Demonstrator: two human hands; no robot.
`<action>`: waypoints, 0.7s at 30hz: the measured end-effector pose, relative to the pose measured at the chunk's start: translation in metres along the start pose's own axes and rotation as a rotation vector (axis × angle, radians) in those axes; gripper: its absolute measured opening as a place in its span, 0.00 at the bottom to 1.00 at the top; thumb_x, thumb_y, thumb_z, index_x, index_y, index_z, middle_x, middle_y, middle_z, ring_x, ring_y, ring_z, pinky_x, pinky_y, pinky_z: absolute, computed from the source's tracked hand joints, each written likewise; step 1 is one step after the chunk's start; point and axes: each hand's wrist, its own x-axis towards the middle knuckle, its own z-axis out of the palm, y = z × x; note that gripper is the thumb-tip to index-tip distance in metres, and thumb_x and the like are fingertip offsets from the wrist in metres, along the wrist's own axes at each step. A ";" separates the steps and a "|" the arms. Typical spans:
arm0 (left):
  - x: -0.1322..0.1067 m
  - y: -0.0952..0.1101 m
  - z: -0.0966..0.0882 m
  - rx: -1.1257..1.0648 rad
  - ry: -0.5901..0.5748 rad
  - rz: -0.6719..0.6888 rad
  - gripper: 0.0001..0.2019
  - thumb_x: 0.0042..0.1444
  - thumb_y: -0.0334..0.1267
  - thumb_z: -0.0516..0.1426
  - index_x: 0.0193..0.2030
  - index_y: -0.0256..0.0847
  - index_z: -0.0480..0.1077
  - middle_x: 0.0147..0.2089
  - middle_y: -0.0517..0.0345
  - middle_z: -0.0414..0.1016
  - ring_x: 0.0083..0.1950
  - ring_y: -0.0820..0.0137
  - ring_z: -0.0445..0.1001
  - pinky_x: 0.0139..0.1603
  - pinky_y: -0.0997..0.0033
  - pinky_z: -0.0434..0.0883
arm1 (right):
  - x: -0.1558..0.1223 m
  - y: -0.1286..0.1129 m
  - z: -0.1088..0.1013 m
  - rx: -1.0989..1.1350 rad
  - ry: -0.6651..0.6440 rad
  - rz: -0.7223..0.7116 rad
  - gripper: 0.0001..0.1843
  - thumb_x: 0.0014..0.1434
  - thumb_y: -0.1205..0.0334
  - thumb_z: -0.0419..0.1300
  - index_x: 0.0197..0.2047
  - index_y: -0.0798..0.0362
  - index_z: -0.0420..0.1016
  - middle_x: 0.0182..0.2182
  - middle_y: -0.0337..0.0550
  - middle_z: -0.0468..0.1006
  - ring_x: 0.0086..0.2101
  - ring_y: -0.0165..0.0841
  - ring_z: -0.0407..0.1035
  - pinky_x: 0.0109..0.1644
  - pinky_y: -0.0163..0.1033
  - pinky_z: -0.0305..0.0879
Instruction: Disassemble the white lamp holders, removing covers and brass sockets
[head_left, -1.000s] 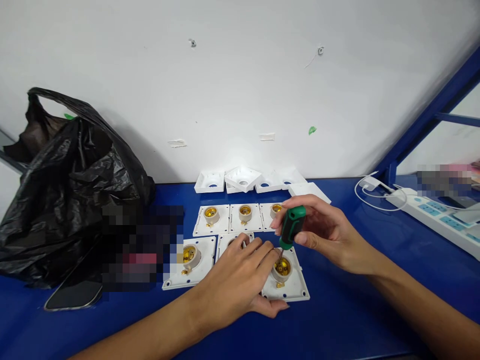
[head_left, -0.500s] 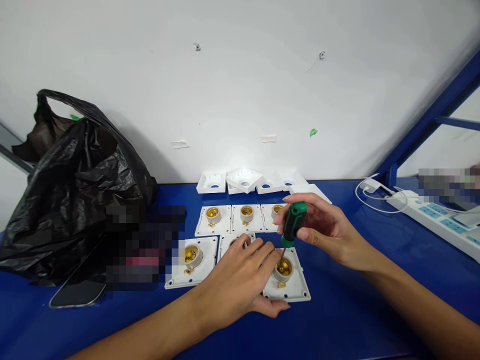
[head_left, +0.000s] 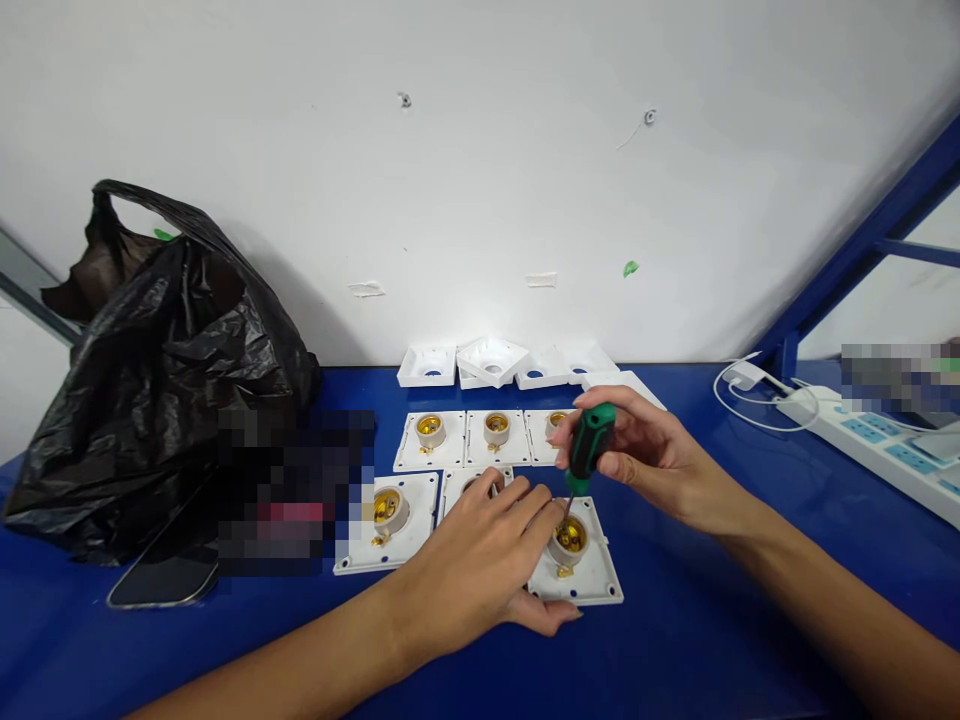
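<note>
Grasping screwdriver (head_left: 591,440) in right hand (head_left: 652,462), aiming down into gold-lined socket (head_left: 574,543); holding white plate (head_left: 598,577) flat on table (head_left: 697,640) with left hand (head_left: 487,560). Likely light, stiff, perhaps brittle; best gripped by rim.

Six socket plates (head_left: 596,560) lie on one bench (head_left: 712,620), three per row. At their twelve o'clock sit six white covers (head_left: 427,381), some overlapping. There are two hands (head_left: 480,560), one screwdriver (head_left: 589,445), one black bag (head_left: 172,380) at nine o'clock, one phone (head_left: 169,580) at eight and one power strip (head_left: 885,445) near three.
</note>
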 end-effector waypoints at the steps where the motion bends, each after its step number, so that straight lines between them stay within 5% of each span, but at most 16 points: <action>1: 0.000 0.000 0.000 0.005 -0.003 -0.001 0.39 0.49 0.64 0.70 0.56 0.34 0.70 0.49 0.50 0.81 0.50 0.53 0.79 0.55 0.51 0.69 | 0.001 0.001 0.000 -0.002 0.026 0.006 0.22 0.69 0.64 0.65 0.63 0.37 0.73 0.53 0.41 0.82 0.51 0.31 0.78 0.56 0.40 0.76; 6: 0.001 -0.002 0.001 0.011 -0.005 0.001 0.40 0.48 0.66 0.69 0.54 0.33 0.71 0.48 0.50 0.81 0.49 0.54 0.79 0.54 0.53 0.70 | 0.004 0.008 0.001 0.010 0.105 0.028 0.22 0.69 0.63 0.66 0.63 0.36 0.73 0.51 0.39 0.83 0.49 0.30 0.78 0.58 0.38 0.74; 15: -0.002 -0.002 0.004 0.010 0.026 0.025 0.40 0.51 0.66 0.68 0.56 0.32 0.70 0.48 0.50 0.80 0.49 0.54 0.79 0.53 0.52 0.69 | -0.004 -0.007 0.009 -0.144 -0.008 0.011 0.23 0.72 0.64 0.61 0.66 0.36 0.71 0.55 0.42 0.80 0.50 0.31 0.77 0.57 0.41 0.75; 21: -0.001 0.000 0.001 0.020 -0.008 0.006 0.39 0.50 0.67 0.68 0.54 0.33 0.71 0.47 0.49 0.80 0.50 0.53 0.78 0.56 0.51 0.69 | -0.005 -0.001 0.021 -0.401 0.099 -0.229 0.26 0.63 0.63 0.71 0.62 0.35 0.76 0.49 0.38 0.75 0.50 0.32 0.69 0.58 0.38 0.69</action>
